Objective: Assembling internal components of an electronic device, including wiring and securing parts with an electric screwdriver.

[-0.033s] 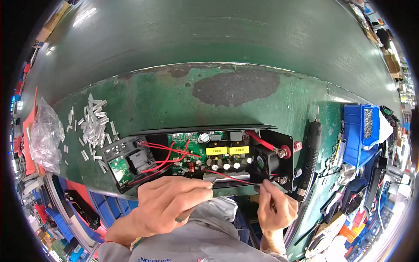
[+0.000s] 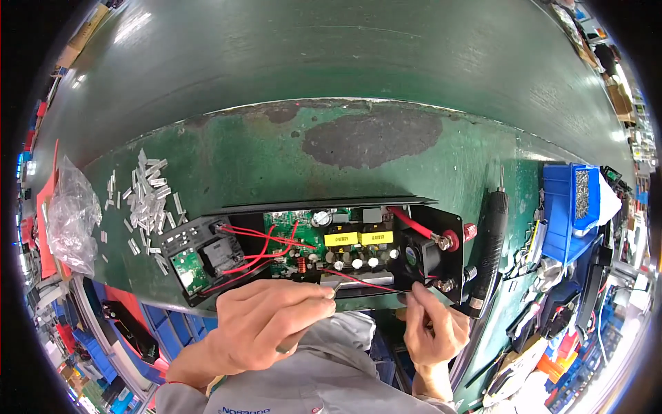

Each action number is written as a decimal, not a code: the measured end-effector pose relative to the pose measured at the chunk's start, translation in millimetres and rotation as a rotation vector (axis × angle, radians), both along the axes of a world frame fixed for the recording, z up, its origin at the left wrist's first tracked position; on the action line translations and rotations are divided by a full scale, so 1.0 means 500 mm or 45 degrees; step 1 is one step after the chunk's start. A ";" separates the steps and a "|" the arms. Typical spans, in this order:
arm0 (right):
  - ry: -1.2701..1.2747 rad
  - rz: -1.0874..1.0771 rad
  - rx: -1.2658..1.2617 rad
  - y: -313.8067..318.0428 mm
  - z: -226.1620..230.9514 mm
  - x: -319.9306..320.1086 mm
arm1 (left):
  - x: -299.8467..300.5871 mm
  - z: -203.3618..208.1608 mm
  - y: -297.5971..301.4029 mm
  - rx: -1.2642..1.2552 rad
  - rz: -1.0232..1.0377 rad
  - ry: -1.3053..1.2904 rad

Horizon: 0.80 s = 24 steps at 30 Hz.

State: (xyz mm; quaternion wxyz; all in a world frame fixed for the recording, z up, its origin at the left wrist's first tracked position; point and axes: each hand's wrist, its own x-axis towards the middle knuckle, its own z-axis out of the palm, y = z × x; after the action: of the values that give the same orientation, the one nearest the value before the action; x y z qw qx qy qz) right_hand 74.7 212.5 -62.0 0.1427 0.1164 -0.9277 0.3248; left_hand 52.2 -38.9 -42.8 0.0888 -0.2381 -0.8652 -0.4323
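Change: v. little vs. the frame just before; R hand (image 2: 433, 332) looks a tiny bit more to the left, L hand (image 2: 258, 324) abt the same. So the work prob. sits at the same spot, no new part in or out.
L fingers: pinched on a small thin piece (image 2: 336, 290), bottom ctr; can't tell what it is.
R fingers: bunched up at the end of the thin red wire (image 2: 358, 279), lower R of ctr; can't tell if they grip it or just touch it.
Black case (image 2: 454, 262): open, low ctr of the frame, both hands at its near edge; green board (image 2: 303, 219) inside w/ yellow blocks (image 2: 376, 237), fan (image 2: 426, 255) at the R end.
End panel (image 2: 196, 238): tipped out at the case's L end, lower L of the frame.
In the way: loose red wires (image 2: 258, 257) cross the board's L part; hands hide some of the near edge.
Screwdriver (image 2: 491, 241): black, R of ctr, just beside the case's R end.
Metal bits (image 2: 148, 193): messy pile, L of the frame.
Plastic bag (image 2: 72, 221): see-thru, far L, near the pile.
Blue bins (image 2: 557, 214): R side, w/ tiny silver bits (image 2: 583, 196) in one.
Surface (image 2: 227, 165): green, w/ a big dark patch above the case.
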 end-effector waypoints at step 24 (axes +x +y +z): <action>-0.160 -0.158 -0.114 -0.063 0.057 -0.068 | -0.036 -0.036 0.047 -0.095 -0.004 0.030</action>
State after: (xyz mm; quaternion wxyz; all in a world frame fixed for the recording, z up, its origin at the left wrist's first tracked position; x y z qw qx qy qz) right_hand 40.6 180.9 -33.4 0.1091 0.0315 -0.9248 0.3630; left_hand 34.0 -15.5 -60.6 0.0893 -0.2478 -0.8791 -0.3972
